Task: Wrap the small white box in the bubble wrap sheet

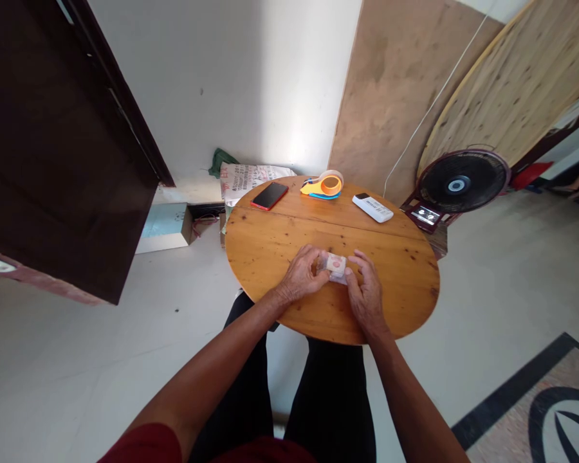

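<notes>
A small whitish packet with a reddish mark lies low over the round wooden table, between my two hands. My left hand grips its left end between thumb and fingers. On the other side, my right hand has its thumb at the packet's right edge, with its fingers curved and apart from the thumb. What the packet is made of is too small to tell.
Along the table's far side are a red-edged phone, an orange tape dispenser and a white device. A black fan stands beyond the right edge. Printed sacks lie by the wall.
</notes>
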`<state>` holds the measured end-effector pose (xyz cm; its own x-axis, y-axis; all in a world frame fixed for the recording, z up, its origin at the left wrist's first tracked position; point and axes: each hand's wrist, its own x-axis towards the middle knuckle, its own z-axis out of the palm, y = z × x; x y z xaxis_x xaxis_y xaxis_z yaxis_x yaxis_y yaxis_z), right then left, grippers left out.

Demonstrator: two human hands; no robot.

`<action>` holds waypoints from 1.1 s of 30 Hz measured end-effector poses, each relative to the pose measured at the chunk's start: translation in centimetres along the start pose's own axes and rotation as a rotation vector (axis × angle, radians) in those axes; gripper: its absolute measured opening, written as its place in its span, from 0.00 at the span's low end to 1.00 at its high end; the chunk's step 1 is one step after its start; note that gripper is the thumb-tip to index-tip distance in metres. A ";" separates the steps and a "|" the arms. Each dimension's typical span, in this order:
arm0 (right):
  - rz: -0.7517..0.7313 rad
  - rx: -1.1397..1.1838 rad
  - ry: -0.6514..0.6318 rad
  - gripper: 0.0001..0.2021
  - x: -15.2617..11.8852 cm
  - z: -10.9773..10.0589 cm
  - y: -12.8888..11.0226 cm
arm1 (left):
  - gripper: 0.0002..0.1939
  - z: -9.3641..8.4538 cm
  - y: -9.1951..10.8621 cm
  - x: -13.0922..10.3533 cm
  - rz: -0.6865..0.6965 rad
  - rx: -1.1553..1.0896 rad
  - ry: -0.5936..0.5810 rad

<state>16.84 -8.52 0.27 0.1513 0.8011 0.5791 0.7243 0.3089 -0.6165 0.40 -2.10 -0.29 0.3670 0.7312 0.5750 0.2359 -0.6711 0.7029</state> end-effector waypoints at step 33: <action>-0.328 -0.400 -0.245 0.11 5.6 -0.2 1.3 | 0.20 0.5 -0.1 0.3 -0.108 0.054 0.017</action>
<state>18.72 -3.74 2.83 -0.2498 0.8063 0.5362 0.9126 0.3811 -0.1479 0.88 -1.87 -0.40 0.3217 0.8015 0.5040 0.3218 -0.5932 0.7380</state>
